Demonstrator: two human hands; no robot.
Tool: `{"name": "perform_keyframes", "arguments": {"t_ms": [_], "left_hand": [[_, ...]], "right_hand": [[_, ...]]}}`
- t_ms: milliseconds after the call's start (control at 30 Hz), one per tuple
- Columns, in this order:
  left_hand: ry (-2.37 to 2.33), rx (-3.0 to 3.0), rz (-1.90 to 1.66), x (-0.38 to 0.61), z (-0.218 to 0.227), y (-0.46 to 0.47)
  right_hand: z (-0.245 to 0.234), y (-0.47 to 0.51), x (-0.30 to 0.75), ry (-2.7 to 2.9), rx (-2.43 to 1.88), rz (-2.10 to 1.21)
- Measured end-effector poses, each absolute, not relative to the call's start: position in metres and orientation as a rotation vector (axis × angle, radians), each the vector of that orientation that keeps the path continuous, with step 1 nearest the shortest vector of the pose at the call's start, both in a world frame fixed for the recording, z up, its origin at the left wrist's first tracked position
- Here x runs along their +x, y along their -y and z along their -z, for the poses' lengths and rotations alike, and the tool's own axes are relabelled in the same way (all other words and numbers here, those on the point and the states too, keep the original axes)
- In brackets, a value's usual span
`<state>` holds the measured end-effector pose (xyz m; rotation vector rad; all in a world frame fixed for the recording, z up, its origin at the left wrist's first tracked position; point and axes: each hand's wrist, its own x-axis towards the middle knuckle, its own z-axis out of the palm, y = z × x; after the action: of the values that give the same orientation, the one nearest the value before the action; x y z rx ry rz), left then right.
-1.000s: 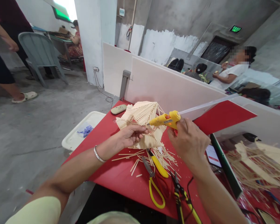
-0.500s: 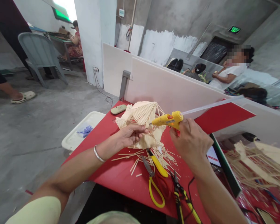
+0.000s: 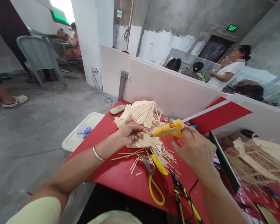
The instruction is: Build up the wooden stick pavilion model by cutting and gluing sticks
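Our left hand [image 3: 128,134] pinches the ridged bamboo-stick model [image 3: 142,119]; at its three o'clock, our right hand [image 3: 196,149] grips the glossy yellow glue gun [image 3: 169,129].

We record the stick model [image 3: 142,113] as pale bare wood, matt and unvarnished. The glue gun [image 3: 169,130] is yellow plastic, smooth with a slight sheen. The table [image 3: 116,177] top is red, smooth and semi-matt (its material cannot be determined). Scissors [image 3: 149,178]: grey metal blades, glossy yellow plastic handles. The bracelet [image 3: 96,153] is polished metal. The floor [image 3: 37,140] is rough bare concrete.
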<state>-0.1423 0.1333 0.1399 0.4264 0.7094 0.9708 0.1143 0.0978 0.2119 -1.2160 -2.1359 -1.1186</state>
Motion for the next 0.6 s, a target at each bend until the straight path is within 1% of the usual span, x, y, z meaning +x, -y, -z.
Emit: {"name": "perform_keyframes", "arguments": {"t_ms": [333,600], "left_hand": [[-0.769,0.397,-0.995,-0.142,-0.142,-0.132],[-0.726,0.435,-0.982,-0.141,-0.146,-0.129]], "right_hand": [[-0.201,-0.091,0.137,2.118,-1.456,1.076],[-0.205,-0.09,0.129,2.072,-1.545,0.884]]}}
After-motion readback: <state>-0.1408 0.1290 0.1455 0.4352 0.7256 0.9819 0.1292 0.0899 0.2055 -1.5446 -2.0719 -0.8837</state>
